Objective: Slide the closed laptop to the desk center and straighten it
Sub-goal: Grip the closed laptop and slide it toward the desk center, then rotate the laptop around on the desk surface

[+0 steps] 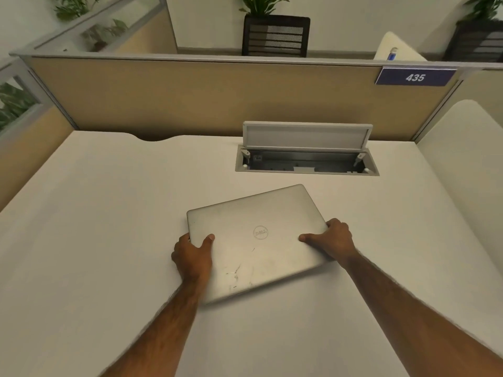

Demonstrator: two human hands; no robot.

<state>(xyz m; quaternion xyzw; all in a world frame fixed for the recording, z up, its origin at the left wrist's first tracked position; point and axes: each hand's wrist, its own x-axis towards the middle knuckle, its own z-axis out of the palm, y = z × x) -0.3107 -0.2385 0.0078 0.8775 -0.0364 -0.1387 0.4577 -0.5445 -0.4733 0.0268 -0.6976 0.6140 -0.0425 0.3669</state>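
A closed silver laptop (255, 240) lies flat on the white desk (95, 227), near the middle, turned so its far edge rises toward the right. My left hand (192, 257) grips its left edge with the thumb on the lid. My right hand (333, 239) grips the right edge, thumb also on top. The fingers of both hands are hidden under or beside the laptop's edges.
An open cable box (306, 159) with a raised lid is set into the desk just behind the laptop. A tan partition (190, 96) with a blue "435" sign (415, 77) closes the back. Another partition stands at the left, a neighbouring desk at the right.
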